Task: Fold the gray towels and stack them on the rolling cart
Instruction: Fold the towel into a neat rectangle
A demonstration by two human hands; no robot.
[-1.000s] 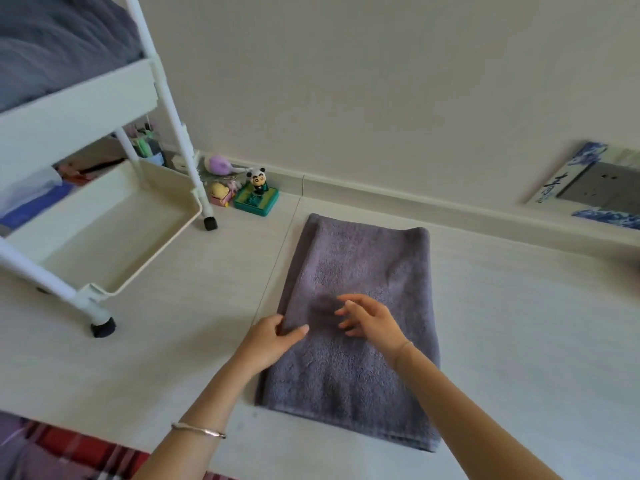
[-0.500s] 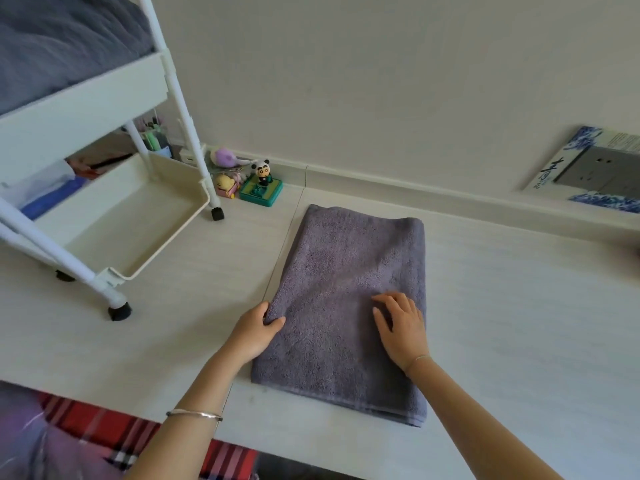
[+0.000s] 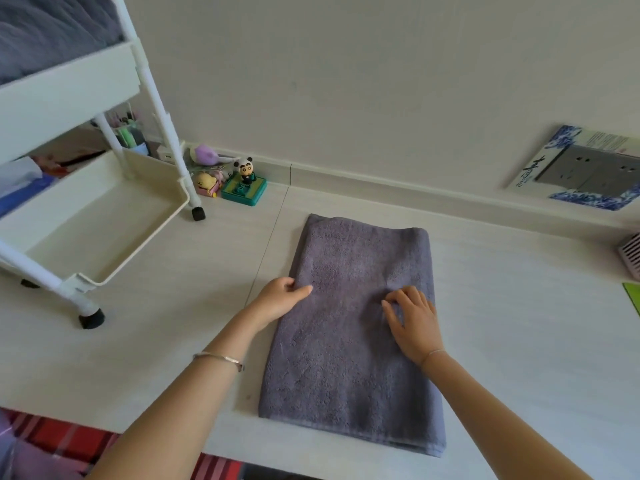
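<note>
Two hands (image 3: 282, 299) (image 3: 414, 320) on one gray towel (image 3: 349, 358).

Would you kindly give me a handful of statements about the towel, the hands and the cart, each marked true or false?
1. The gray towel lies folded on the white table. True.
2. The left hand is at the towel's left edge. True.
3. The right hand is lifted clear of the towel. False: it rests on the towel's right part.
4. The bottom tray of the rolling cart is full of towels. False: no towel lies in it; gray fabric sits in the top tray.
5. A panda figurine stands by the wall. True.
</note>
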